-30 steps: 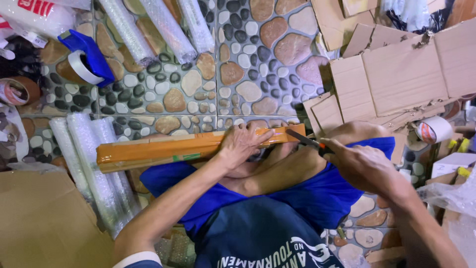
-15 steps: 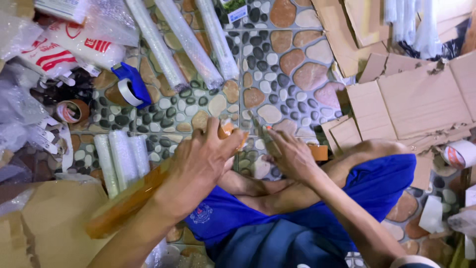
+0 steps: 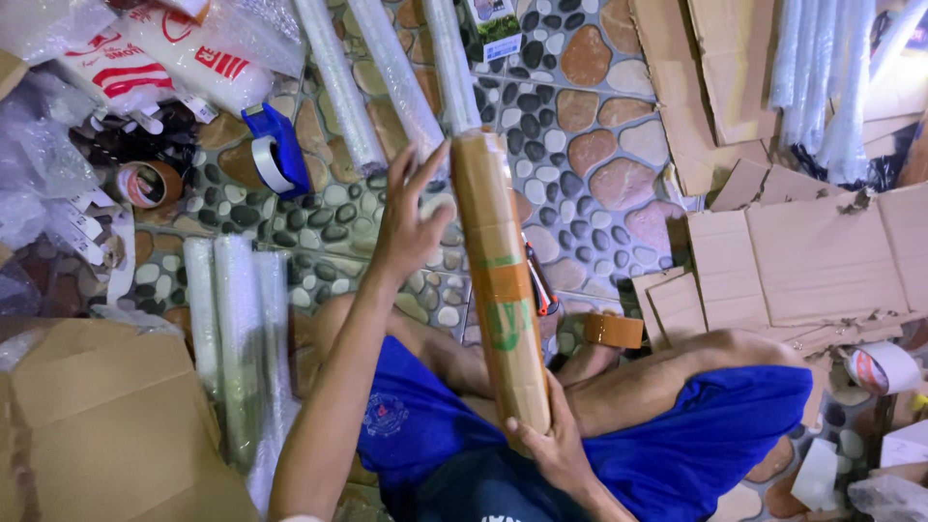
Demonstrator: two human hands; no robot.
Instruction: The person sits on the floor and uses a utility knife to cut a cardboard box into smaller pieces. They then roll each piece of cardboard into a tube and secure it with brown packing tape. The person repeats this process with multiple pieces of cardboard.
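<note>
The right hand (image 3: 553,447) closes its grip around the lower end of the brown taped tube (image 3: 498,280); the left hand (image 3: 411,217), fingers spread, presses its upper side.

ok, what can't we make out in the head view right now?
- Long brown taped package: its lower end is covered by the right hand.
- Left hand: palm faces away, so contact with the package can't be confirmed.
- Red-handled tool: mostly hidden behind the package.
- Tape roll at right: partly hidden by cardboard.
</note>
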